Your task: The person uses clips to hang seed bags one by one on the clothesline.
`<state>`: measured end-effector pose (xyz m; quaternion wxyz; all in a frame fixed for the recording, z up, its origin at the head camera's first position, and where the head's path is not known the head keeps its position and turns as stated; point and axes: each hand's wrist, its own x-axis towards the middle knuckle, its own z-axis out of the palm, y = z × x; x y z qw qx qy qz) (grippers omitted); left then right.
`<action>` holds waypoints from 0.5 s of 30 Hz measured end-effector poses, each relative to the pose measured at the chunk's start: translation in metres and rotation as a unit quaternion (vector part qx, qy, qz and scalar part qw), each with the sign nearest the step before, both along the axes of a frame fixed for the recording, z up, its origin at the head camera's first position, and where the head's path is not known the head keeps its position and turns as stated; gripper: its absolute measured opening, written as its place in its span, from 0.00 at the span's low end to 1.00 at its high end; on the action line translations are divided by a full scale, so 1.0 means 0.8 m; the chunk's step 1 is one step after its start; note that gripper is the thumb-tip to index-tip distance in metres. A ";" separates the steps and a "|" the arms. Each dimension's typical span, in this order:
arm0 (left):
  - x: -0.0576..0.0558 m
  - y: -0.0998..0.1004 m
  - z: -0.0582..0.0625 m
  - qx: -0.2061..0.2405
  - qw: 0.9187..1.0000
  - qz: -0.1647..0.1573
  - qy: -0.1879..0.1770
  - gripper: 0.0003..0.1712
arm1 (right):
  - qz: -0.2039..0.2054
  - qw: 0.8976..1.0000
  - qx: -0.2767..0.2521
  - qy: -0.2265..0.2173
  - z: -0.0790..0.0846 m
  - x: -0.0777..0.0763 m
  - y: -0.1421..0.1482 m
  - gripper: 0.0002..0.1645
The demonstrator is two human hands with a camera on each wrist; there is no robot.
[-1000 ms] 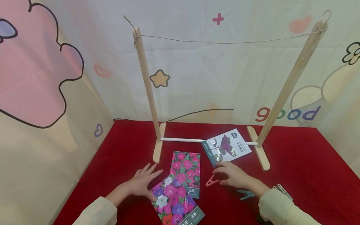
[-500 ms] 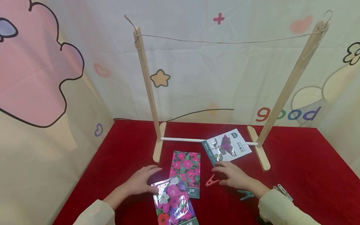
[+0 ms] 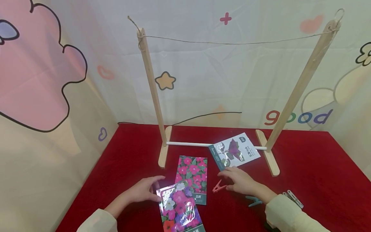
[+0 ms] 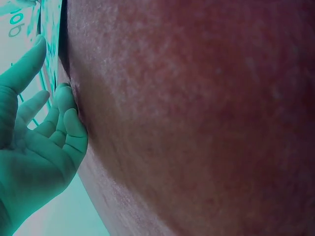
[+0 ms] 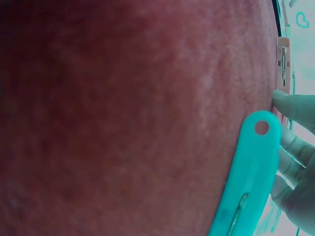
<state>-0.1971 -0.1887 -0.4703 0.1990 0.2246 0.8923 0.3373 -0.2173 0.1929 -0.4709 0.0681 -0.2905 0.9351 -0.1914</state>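
My left hand (image 3: 140, 192) lies at the left edge of a seed packet with white, pink and purple flowers (image 3: 179, 206). The thumb touches or nearly touches that edge; in the left wrist view the fingers bend loosely, apart from the thumb. This packet overlaps the lower part of another seed packet with pink flowers (image 3: 192, 174). My right hand (image 3: 242, 182) rests with its fingertips at the lower edge of a white seed packet (image 3: 236, 150). A pink clothespin (image 3: 218, 186) lies beside the right thumb, and a blue-green clothespin (image 5: 251, 172) is under the wrist.
A wooden stand (image 3: 302, 83) with a string (image 3: 226, 43) tied between two posts rises behind the packets. Its white crossbar (image 3: 188, 144) passes beneath the white packet. White clothespins (image 3: 294, 198) lie by the right sleeve on the red tabletop (image 3: 127, 145). A patterned curtain hangs behind.
The front flower packet has turned to a more upright angle and shifted slightly. My left hand's spread fingers have drawn in and moved a little nearer to me. The right hand stays put.
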 end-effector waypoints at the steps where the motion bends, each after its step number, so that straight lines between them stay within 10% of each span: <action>1: 0.000 0.000 0.000 0.003 1.000 0.000 -0.005 0.41 | -0.001 1.000 0.000 -0.007 0.000 -0.001 0.000 0.28; 15: 0.002 0.004 -0.003 0.016 1.000 -0.010 -0.009 0.37 | 0.001 0.999 -0.005 -0.040 -0.003 -0.006 0.002 0.20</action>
